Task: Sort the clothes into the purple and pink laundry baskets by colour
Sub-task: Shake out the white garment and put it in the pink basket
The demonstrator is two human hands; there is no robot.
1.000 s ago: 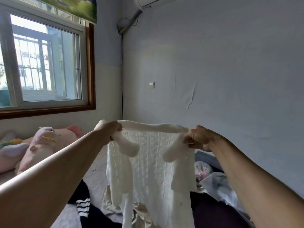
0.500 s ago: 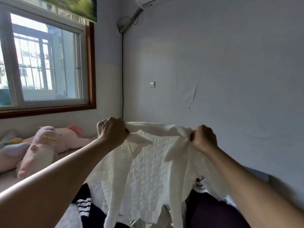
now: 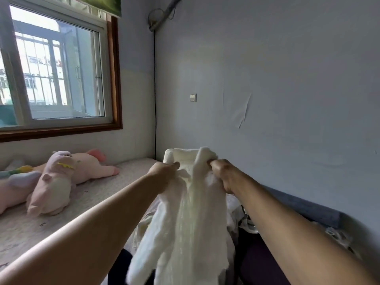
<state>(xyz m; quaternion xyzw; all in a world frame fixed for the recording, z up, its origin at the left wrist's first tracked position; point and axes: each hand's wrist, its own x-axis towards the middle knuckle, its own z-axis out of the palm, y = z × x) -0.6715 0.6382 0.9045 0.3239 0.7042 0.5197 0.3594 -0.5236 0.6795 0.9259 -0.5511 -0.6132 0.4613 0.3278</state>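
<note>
A white knitted garment (image 3: 191, 227) hangs folded lengthwise in front of me over the bed. My left hand (image 3: 164, 173) grips its top edge on the left and my right hand (image 3: 223, 173) grips the top edge on the right, the two hands close together. Its lower part drapes down over a heap of other clothes (image 3: 244, 225), light and dark, lying on the bed. No purple or pink laundry basket shows in the head view.
Pink plush toys (image 3: 61, 177) lie on the mattress (image 3: 88, 204) at the left under a window (image 3: 53, 73). A pale wall (image 3: 267, 99) runs along the right side. A dark blue-grey cushion edge (image 3: 304, 206) lies against it.
My hands have come closer together, folding the spread-out white garment in half lengthwise. The view has tilted down slightly toward the bed.
</note>
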